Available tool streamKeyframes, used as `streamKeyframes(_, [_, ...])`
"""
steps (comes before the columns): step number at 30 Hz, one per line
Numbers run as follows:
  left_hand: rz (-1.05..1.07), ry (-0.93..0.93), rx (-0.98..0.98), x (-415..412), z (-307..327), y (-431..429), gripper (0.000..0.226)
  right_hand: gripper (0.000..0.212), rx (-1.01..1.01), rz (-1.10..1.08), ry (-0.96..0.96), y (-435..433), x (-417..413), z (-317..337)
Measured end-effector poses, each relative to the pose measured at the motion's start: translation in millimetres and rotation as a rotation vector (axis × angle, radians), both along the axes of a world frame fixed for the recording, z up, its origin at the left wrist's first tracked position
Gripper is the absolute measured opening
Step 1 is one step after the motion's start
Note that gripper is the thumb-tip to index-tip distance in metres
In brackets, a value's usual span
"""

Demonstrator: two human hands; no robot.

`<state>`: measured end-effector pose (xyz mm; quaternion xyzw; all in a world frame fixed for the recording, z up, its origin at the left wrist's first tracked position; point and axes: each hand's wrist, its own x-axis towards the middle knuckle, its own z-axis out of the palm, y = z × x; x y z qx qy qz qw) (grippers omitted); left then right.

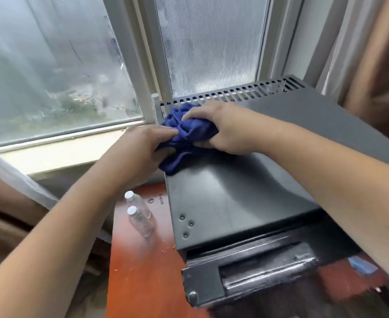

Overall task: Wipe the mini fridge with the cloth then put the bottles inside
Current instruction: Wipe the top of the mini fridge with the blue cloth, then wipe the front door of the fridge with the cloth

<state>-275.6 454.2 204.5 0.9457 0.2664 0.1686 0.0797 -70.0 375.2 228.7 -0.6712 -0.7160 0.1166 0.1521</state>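
Observation:
The dark grey mini fridge [246, 191] stands on a red-brown table, seen from above, its door shut. A crumpled blue cloth [184, 134] lies on the fridge's top near the back left corner. My right hand [223, 127] presses down on the cloth and grips it. My left hand [143, 148] holds the cloth's left side at the fridge's edge. Two clear plastic bottles [140, 214] with white caps stand upright on the table left of the fridge. Another white bottle cap [155, 97] peeks out behind the fridge's back left corner.
The red-brown table [138, 271] carries a few water drops. A window [51, 65] and pale sill [58, 152] run behind. Brown curtains [377, 65] hang at the right, and white fabric is at the left. A small blue thing [361, 266] lies right of the fridge door.

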Motion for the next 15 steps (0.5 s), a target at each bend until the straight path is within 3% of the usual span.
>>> streamKeyframes(8, [-0.09, -0.103, 0.013, -48, -11, -97, 0.047, 0.047, 0.059, 0.041, 0.043, -99, -39, -12])
streamKeyframes(15, [-0.043, -0.09, 0.023, -51, -20, -186, 0.047, 0.043, 0.083, 0.103, 0.076, -187, -30, -18])
